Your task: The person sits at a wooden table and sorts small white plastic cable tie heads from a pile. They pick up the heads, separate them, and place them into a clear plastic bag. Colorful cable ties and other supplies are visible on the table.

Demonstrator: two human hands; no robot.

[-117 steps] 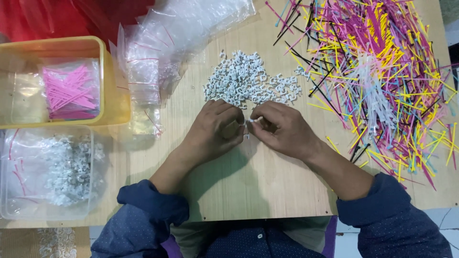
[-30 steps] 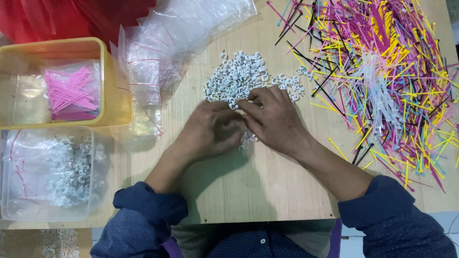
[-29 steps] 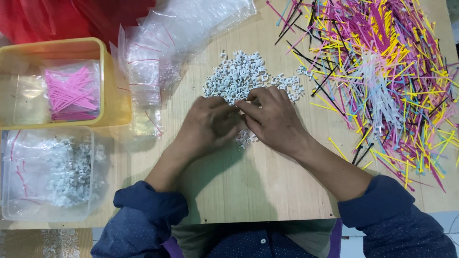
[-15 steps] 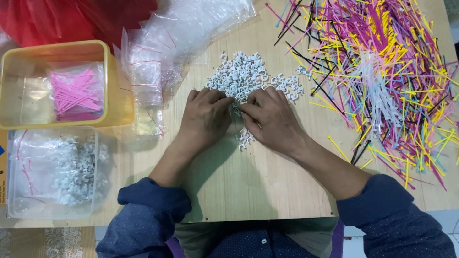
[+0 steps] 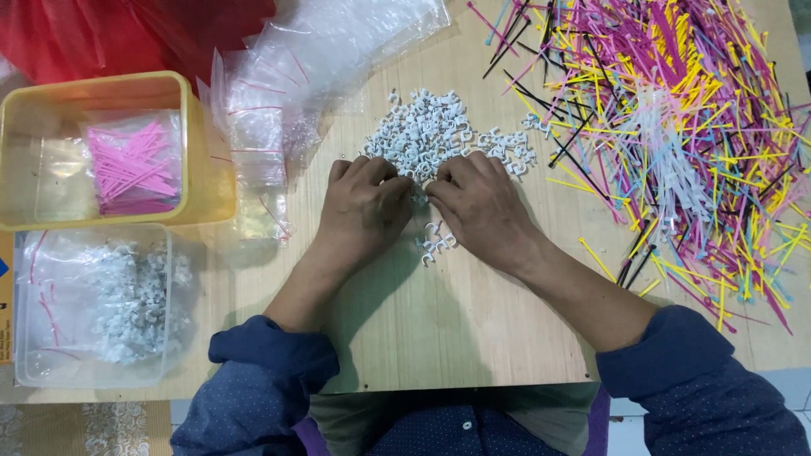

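Note:
A heap of small white plastic clips (image 5: pixel 435 131) lies on the wooden table (image 5: pixel 456 321). My left hand (image 5: pixel 365 207) and my right hand (image 5: pixel 479 207) rest palm down side by side at the heap's near edge, fingertips curled into the clips. A few loose white clips (image 5: pixel 434 243) lie between the hands, close to my right palm. The fingertips are hidden under the knuckles, so what they pinch cannot be made out. Both arms wear dark blue sleeves.
A big spread of coloured cable ties (image 5: pixel 676 127) covers the right side. Clear plastic bags (image 5: pixel 287 76) lie at the back left. A yellow tub (image 5: pixel 198 152) holds bagged pink ties; a clear tub (image 5: pixel 34 363) below it holds bagged white clips.
Both hands have slid forward from the bare table to the near edge of the clip heap. The left hand has flattened and spread out.

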